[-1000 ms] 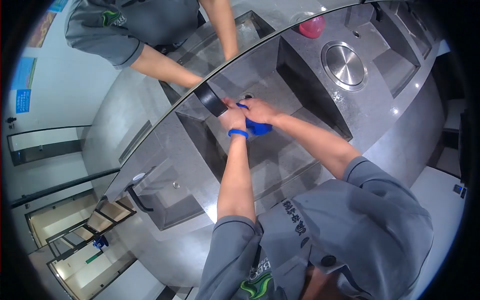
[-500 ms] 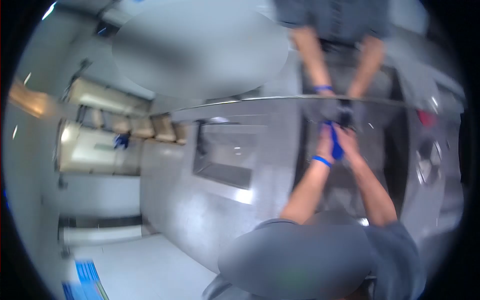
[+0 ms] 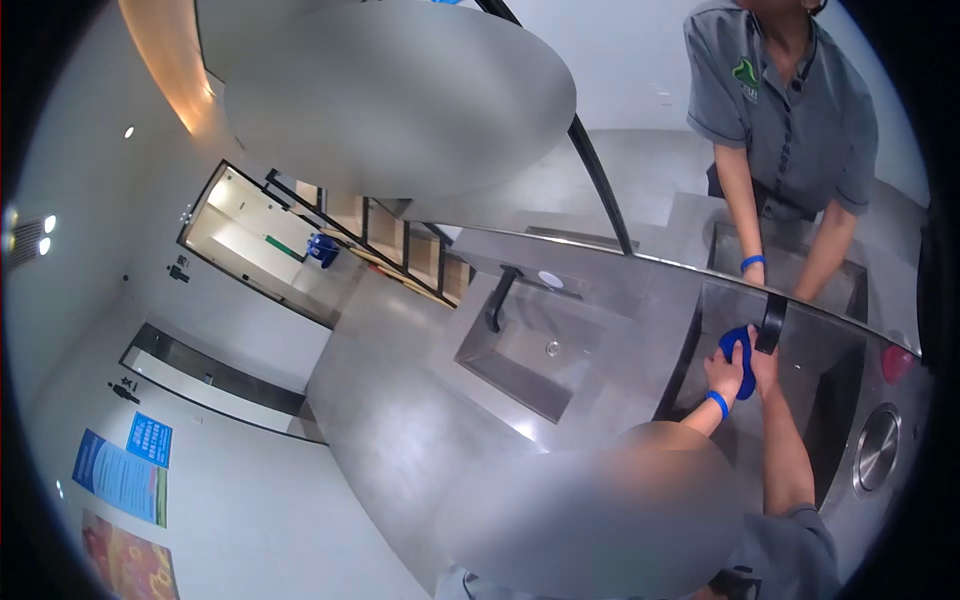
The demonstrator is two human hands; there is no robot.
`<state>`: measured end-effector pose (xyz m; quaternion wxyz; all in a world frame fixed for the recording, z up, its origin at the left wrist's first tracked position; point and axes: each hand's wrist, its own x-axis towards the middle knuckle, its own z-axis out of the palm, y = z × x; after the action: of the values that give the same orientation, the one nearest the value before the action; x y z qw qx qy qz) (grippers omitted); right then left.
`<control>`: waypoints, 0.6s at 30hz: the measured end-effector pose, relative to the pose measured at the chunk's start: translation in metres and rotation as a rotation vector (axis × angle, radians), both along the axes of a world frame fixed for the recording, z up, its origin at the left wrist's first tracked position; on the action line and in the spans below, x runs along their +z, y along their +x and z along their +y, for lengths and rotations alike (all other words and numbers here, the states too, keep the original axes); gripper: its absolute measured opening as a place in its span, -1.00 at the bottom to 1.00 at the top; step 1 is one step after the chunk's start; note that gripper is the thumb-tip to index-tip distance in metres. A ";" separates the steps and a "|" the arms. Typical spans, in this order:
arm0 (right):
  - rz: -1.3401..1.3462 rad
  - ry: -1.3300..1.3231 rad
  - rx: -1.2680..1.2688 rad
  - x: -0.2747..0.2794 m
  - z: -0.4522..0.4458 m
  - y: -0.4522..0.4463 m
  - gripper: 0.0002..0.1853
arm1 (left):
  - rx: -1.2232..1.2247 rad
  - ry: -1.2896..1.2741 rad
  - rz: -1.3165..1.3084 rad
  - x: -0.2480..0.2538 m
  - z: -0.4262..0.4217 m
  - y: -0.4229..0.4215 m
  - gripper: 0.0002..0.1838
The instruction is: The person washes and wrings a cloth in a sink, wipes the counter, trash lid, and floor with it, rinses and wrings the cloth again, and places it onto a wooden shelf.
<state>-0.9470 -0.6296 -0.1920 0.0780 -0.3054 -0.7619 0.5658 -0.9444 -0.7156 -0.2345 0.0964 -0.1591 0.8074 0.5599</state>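
A blue cloth (image 3: 737, 362) is bunched between my two hands over the grey sink basin (image 3: 830, 405), just beside the black faucet (image 3: 771, 322). My left hand (image 3: 724, 373), with a blue band on its wrist, grips the cloth from the left side. Against the cloth's right side, my right hand (image 3: 764, 362) is closed on it, close under the faucet's end. Parts of the fingers are hidden by the cloth.
A second sink (image 3: 540, 345) with a black faucet (image 3: 500, 298) lies to the left. To the right are a round metal lid (image 3: 877, 450) and a pink object (image 3: 896, 364). A mirror (image 3: 650, 190) rises behind the counter, reflecting a person in grey.
The view has swung left, so the basin and hands now appear at the right. Both hands still hold the blue cloth, which looks more gathered between them.
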 end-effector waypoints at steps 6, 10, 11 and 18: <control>0.036 -0.129 -0.063 -0.039 0.007 0.007 -0.45 | 0.092 0.033 0.081 0.012 -0.013 0.022 -0.27; -0.098 -0.152 0.013 -0.047 0.009 -0.015 -0.39 | 0.080 0.165 0.101 -0.005 -0.021 0.002 -0.30; -0.151 -0.041 0.049 -0.048 0.007 -0.028 -0.37 | 0.098 0.174 0.080 -0.010 -0.025 -0.008 -0.31; -0.183 0.287 0.806 -0.007 -0.025 -0.039 -0.42 | -0.072 0.481 -0.188 0.058 -0.084 -0.004 -0.33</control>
<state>-0.9863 -0.6542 -0.1994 -0.1753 -0.0184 -0.8949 0.4099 -0.9483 -0.7995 -0.1768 0.2259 -0.1542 0.6438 0.7146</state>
